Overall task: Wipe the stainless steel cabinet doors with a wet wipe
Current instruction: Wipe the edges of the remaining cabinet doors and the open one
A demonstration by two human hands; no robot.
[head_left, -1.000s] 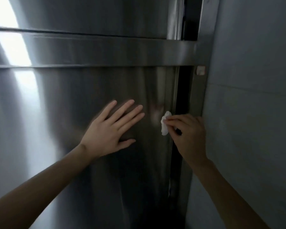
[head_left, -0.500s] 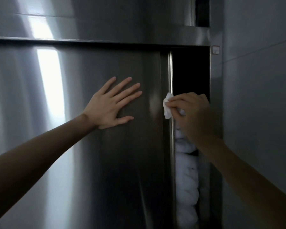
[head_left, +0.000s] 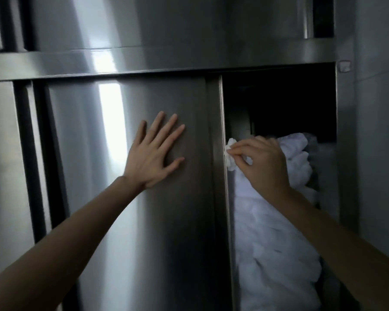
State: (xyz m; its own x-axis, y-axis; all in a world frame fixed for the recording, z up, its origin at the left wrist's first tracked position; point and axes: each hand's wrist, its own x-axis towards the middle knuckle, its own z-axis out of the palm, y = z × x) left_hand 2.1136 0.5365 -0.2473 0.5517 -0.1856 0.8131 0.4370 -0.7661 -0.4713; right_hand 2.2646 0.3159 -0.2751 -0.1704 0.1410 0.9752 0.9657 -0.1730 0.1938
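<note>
A tall stainless steel sliding cabinet door (head_left: 112, 198) fills the middle of the view. My left hand (head_left: 154, 157) lies flat on its face, fingers spread and straight. My right hand (head_left: 262, 163) pinches a small crumpled white wet wipe (head_left: 230, 154) against the door's right vertical edge (head_left: 222, 176). The door stands slid to the left, and the cabinet opening (head_left: 279, 104) to its right is dark at the top.
Inside the opening sits a tall stack of white folded cloths (head_left: 276, 232). A horizontal steel rail (head_left: 144, 63) runs above the door, with upper doors over it. A grey tiled wall (head_left: 380, 131) borders the cabinet on the right. Another steel door panel (head_left: 2, 164) lies at far left.
The door has slid left under both hands, widening the gap from a narrow slit to a broad opening that shows the white cloths. The view has pulled back and tilted up.
</note>
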